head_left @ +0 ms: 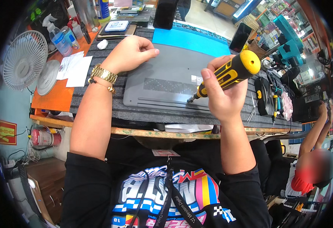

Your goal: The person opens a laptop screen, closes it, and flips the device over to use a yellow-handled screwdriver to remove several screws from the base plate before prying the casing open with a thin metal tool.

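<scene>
A grey laptop (168,70) lies upside down on a dark striped mat (98,97), its vent grille facing up. My right hand (229,97) is closed around a yellow and black screwdriver (227,72), held at a slant. The screwdriver's tip meets the bottom cover close to the laptop's near edge. My left hand (130,53) is at the far left corner of the laptop, fingers loosely bent and thumb apart from them, with nothing visible in it. Whether its fingers press on the cover I cannot tell.
Behind the laptop is a blue work mat (189,40) with a dark phone (165,15) standing at it. Hand tools (265,97) lie to the right. A spray bottle (58,38), papers (75,68) and a fan (25,60) are left. Another person (307,171) sits at right.
</scene>
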Demonstrator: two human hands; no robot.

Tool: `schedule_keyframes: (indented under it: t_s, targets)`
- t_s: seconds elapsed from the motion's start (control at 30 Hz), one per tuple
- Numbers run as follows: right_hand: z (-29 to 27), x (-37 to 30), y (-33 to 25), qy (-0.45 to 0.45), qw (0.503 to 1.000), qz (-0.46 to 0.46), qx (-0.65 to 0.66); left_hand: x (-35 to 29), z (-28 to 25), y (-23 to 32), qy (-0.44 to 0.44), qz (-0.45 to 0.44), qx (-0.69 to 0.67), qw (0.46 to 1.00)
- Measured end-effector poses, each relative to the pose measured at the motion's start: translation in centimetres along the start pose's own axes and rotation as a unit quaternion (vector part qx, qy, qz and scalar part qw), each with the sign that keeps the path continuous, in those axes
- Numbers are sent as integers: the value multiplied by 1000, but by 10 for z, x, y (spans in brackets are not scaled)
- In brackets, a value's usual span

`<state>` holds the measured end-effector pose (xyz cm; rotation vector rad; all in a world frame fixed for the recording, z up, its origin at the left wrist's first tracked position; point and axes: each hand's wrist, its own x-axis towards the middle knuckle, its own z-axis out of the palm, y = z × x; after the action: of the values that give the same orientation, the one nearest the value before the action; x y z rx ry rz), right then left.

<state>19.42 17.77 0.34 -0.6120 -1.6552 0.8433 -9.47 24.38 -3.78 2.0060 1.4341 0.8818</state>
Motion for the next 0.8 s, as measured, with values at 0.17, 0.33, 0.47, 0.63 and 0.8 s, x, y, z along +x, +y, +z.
schedule_keyframes:
  t_s: [0.17, 0.33, 0.47, 0.63, 0.8]
  targets:
    - [-3, 3, 10, -2, 995, -64, -70, 0, 1, 1, 0, -3, -1, 1000]
    - [-3, -1, 4, 18, 1000, -1, -22, 1, 4, 8, 13, 6, 14, 1000]
    - [-4, 0, 11, 27, 999, 21, 0, -2, 8, 28, 55, 53, 96, 992]
    - [-1, 3, 7, 20, 999, 17, 24, 3, 27, 50, 82, 79, 88, 990]
    - [-7, 3, -3, 14, 998, -13, -62, 24, 48, 83, 67, 109, 54, 990]
